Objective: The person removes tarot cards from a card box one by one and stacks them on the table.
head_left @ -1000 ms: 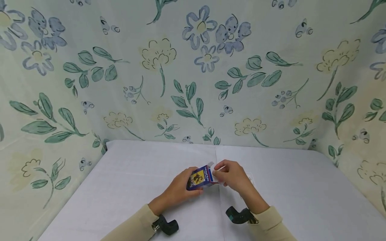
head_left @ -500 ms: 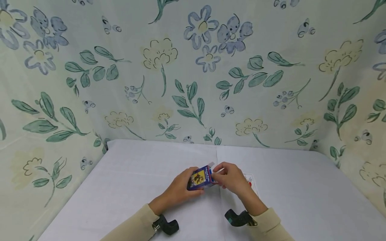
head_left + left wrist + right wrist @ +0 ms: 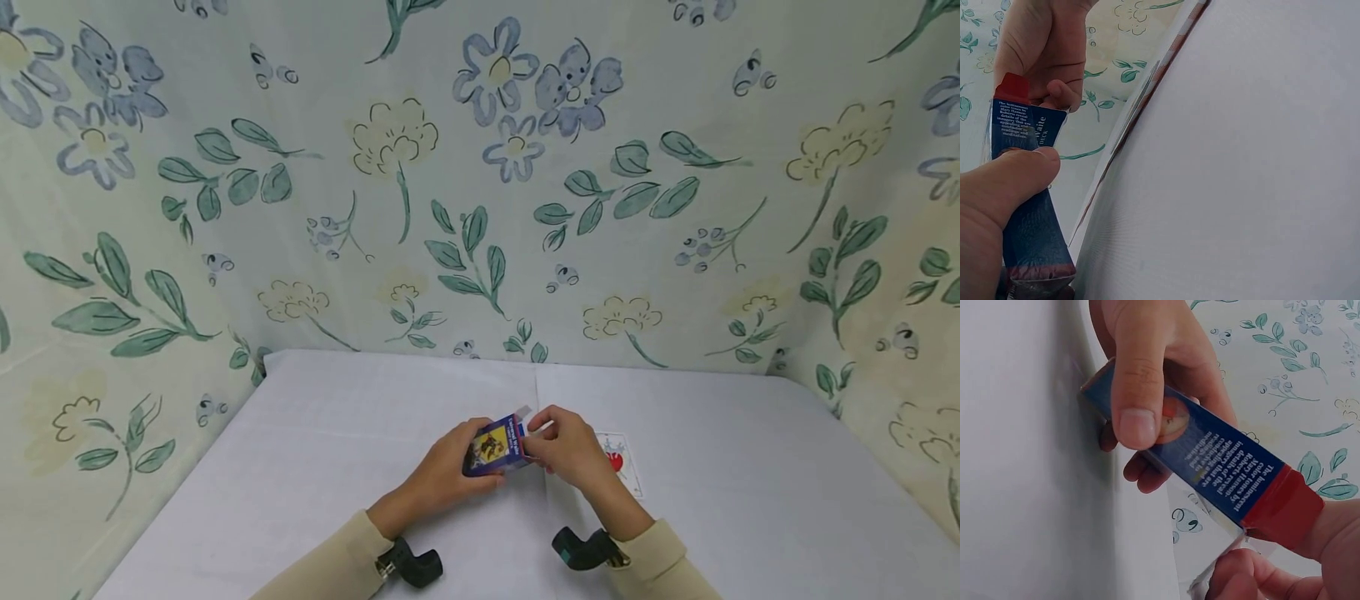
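Note:
My left hand (image 3: pixel 442 467) grips a blue tarot card box (image 3: pixel 491 446) with a yellow picture on its front. The left thumb presses along the box's narrow side, seen close in the left wrist view. A red end flap (image 3: pixel 1285 509) sticks out from the opened end. At that end my right hand (image 3: pixel 570 446) has its thumb and fingers curled against the opening, beside a strip of clear wrap (image 3: pixel 1216 565). What lies between the right fingertips is hidden. On the table right of that hand is a card (image 3: pixel 618 462) with a red heart, partly covered by the wrist.
A white cloth covers the table (image 3: pixel 360 417). Floral fabric (image 3: pixel 480 192) hangs behind it and along both sides. Black wrist cameras sit on both forearms, the right one (image 3: pixel 581 548) low over the cloth.
My right hand has shifted slightly left and down at the box opening, and less white shows between it and the box. More of the heart card is uncovered. The left hand keeps its grip.

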Demonstrator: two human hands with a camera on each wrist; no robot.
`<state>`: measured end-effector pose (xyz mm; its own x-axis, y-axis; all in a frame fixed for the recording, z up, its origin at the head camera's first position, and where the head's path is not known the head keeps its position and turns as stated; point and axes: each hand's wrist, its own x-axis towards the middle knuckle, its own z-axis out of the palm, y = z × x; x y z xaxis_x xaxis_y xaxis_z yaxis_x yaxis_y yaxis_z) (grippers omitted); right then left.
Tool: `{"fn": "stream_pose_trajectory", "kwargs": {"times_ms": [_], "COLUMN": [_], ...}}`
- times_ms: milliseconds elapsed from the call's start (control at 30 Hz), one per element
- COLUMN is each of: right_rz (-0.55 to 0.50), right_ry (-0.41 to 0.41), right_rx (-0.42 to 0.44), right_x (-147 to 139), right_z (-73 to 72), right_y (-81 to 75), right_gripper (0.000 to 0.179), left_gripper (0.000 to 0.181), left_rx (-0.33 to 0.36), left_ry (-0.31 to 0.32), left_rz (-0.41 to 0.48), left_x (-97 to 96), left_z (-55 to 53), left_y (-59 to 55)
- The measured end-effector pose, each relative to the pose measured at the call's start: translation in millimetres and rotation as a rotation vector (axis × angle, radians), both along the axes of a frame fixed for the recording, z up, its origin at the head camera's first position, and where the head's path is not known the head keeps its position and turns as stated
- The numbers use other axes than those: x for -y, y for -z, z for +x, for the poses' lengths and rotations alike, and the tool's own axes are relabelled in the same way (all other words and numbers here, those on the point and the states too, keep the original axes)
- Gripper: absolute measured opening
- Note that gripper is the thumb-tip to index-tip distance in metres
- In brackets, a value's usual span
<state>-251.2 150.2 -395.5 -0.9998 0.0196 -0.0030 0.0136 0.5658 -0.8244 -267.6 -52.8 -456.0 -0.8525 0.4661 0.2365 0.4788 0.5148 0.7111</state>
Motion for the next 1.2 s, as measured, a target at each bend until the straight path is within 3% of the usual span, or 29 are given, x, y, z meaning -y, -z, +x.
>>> {"fn": "stream_pose_trajectory", "kwargs": {"times_ms": [1200], "right_rz": [-0.009], "right_ry": [0.013], "right_rx": [0.037], "right_x": [-15], "right_z": [1.5], "right_y": [-10.0], "right_gripper": [0.019], "left_gripper": [0.081], "left_rx": [0.003], "left_ry": [0.0], "left_rz": [-0.008], "left_x": [0.9], "left_z": [0.2], "left_y": [1.0]}}
